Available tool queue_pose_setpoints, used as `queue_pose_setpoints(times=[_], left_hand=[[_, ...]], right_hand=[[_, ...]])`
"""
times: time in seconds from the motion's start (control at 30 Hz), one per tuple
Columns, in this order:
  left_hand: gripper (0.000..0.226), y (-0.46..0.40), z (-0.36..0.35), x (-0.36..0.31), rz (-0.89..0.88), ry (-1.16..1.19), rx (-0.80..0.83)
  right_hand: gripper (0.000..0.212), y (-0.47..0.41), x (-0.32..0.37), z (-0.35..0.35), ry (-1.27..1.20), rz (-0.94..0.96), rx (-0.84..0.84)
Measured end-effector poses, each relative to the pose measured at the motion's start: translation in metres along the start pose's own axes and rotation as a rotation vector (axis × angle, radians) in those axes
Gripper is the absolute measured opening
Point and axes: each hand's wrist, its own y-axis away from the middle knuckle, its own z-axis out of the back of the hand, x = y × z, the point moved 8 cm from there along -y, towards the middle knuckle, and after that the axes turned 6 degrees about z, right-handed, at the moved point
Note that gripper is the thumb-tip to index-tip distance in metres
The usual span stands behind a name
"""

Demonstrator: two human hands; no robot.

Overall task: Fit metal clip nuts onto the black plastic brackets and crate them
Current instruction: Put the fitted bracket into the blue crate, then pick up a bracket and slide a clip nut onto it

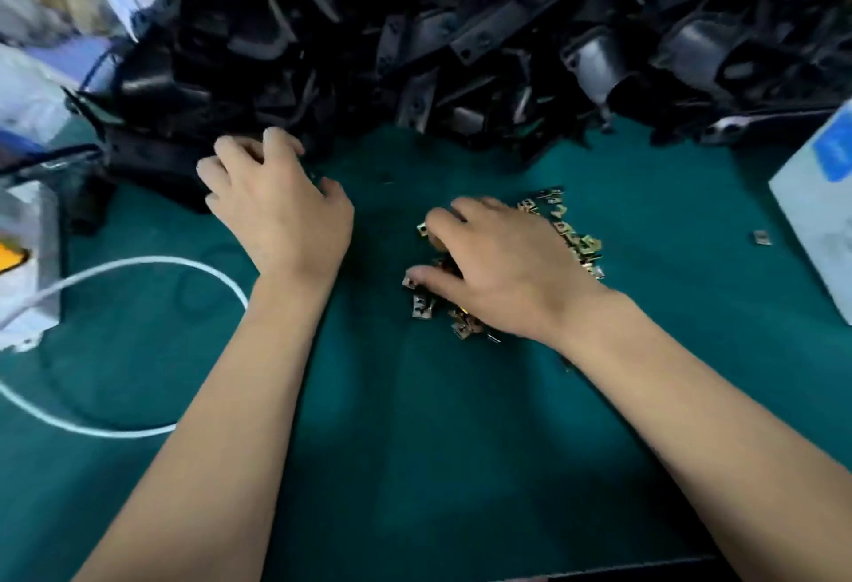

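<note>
A big heap of black plastic brackets fills the far side of the green table. At its left front edge my left hand lies on one black bracket, fingers curled over its top edge and thumb out to the right. A small pile of brass-coloured metal clip nuts sits at the table's middle. My right hand rests on this pile, covering most of it, with thumb and forefinger spread apart and their tips touching nuts. No crate is in view. The picture is slightly blurred.
A white cable loops across the table's left side to a white box at the left edge. A pale box with a blue label stands at the right edge, with one stray clip nut beside it.
</note>
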Motion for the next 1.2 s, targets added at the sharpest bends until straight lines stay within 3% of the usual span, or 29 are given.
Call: queue_pose_setpoints(times=[0.1, 0.2, 0.27, 0.37, 0.43, 0.57, 0.7, 0.8, 0.9, 1.03, 1.2], left_hand=[[0.04, 0.004, -0.023, 0.007, 0.059, -0.163, 0.204], [0.041, 0.009, -0.029, -0.005, -0.032, -0.188, 0.228], [0.04, 0.014, -0.028, -0.02, -0.14, -0.086, 0.22], [0.03, 0.025, -0.018, -0.041, -0.196, 0.343, 0.232], [0.02, 0.028, -0.007, -0.049, -0.261, 0.5, 0.204], [0.039, 0.02, -0.011, -0.045, -0.37, 0.481, 0.292], [0.043, 0.023, -0.03, -0.041, -0.376, 0.389, 0.505], [0.052, 0.029, -0.037, -0.045, -0.378, 0.361, 0.598], [0.068, 0.034, -0.04, -0.046, -0.392, 0.225, 0.598], [0.064, 0.038, -0.041, -0.049, -0.383, 0.163, 0.573], [0.059, 0.04, -0.032, -0.054, -0.371, 0.292, 0.541]], right_hand=[[0.041, -0.003, -0.001, -0.003, -0.07, 0.031, 0.008], [0.038, -0.006, -0.003, -0.005, -0.153, 0.026, 0.023], [0.036, -0.005, -0.006, -0.003, -0.244, 0.002, -0.026], [0.033, 0.003, -0.026, 0.01, -0.516, -0.111, -0.235], [0.031, 0.011, -0.044, 0.018, -0.68, -0.201, -0.365], [0.017, 0.018, -0.069, 0.017, -0.955, -0.31, -0.425], [0.01, 0.019, -0.079, 0.011, -1.236, -0.354, -0.458], [0.001, 0.019, -0.08, 0.009, -1.299, -0.339, -0.443], [0.016, 0.018, -0.078, 0.005, -1.324, -0.325, -0.425], [0.018, 0.017, -0.076, 0.007, -1.275, -0.283, -0.448], [0.014, 0.016, -0.074, 0.01, -1.274, -0.264, -0.469]])
